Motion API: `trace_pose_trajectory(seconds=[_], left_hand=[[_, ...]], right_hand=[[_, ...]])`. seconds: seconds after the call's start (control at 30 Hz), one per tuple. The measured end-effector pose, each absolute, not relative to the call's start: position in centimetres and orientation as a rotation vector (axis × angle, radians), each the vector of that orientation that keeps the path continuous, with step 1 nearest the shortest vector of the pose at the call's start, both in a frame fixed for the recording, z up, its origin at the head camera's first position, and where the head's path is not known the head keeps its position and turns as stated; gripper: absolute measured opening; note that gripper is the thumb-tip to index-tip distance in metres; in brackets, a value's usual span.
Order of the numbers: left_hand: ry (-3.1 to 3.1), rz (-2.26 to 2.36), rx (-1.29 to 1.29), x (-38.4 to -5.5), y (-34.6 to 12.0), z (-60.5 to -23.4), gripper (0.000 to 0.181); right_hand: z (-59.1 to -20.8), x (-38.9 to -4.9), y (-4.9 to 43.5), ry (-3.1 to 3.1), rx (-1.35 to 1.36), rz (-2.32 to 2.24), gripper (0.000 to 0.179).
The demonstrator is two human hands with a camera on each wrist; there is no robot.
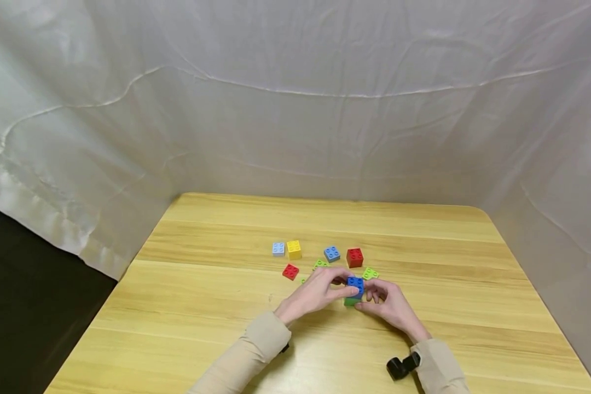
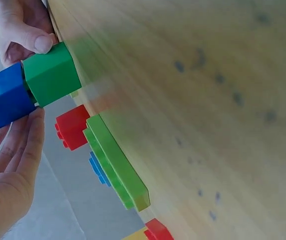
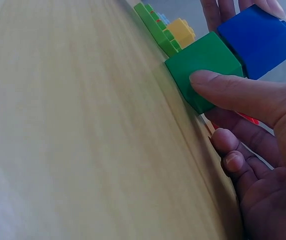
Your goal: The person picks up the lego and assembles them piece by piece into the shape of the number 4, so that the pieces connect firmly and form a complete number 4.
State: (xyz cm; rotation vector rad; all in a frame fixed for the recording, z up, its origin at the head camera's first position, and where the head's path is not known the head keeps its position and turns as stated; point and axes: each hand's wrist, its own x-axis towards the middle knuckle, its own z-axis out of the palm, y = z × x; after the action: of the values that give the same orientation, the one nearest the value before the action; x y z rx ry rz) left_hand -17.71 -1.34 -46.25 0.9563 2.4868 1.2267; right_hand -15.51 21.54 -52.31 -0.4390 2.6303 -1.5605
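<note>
A dark blue brick [image 1: 355, 282] sits on top of a green brick [image 1: 352, 301] near the front middle of the table. My left hand [image 1: 316, 293] pinches the blue brick between thumb and fingers. Lower down, my right hand [image 1: 393, 304] grips the green brick, its thumb [image 3: 227, 87] lying flat along one side. A narrow gap with part of a stud shows between the blue brick [image 2: 8, 95] and the green brick [image 2: 55, 75] in the left wrist view. The green brick's lower edge is at the tabletop.
Beyond the hands lie a red brick [image 1: 355, 258], a flat blue brick [image 1: 332, 254], a yellow brick [image 1: 294, 250], a light blue brick [image 1: 278, 249] and a flat red brick [image 1: 290, 272]. A long lime brick [image 2: 118, 165] is partly behind my left hand; another lime piece [image 1: 370, 273] lies behind my right.
</note>
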Motion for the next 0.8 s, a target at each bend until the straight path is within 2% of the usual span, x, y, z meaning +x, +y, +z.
trace_pose_trajectory(seconds=[0.8], left_hand=[[2.464, 1.225, 0.952, -17.96, -1.41, -46.06, 0.035]], right_hand=[[-52.42, -15.53, 21.5, 2.654, -0.46, -1.551, 0.031]])
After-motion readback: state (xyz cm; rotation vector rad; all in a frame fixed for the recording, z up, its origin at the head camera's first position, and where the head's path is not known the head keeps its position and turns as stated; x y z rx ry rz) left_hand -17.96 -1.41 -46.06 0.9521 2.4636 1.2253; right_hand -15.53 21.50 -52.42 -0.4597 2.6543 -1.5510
